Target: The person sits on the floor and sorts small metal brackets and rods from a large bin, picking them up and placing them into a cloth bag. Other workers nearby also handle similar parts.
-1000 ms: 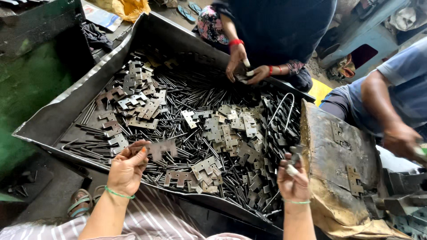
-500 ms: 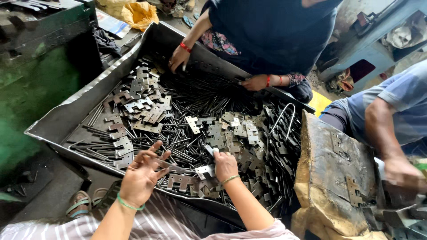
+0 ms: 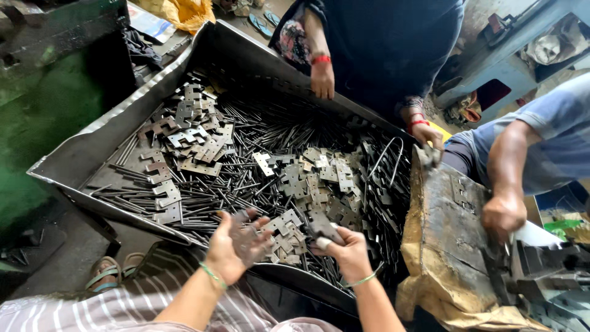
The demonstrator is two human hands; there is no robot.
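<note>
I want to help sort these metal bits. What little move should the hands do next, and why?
Probably bring the right hand across to the left hand. The right fingers pinch a plate just above the tray, while the left palm is open, turned up and seems empty, close beside it. Loose plates and pins lie right under both hands, so either can pick another.

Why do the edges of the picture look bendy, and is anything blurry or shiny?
Head view: the wide lens curves things near the borders, such as the metal tray. Soft daylight leaves a pale sheen on the flat metal plates and thin rods, with no harsh shadows. The left hand and right hand look slightly smeared; the middle of the pile is sharp.
</note>
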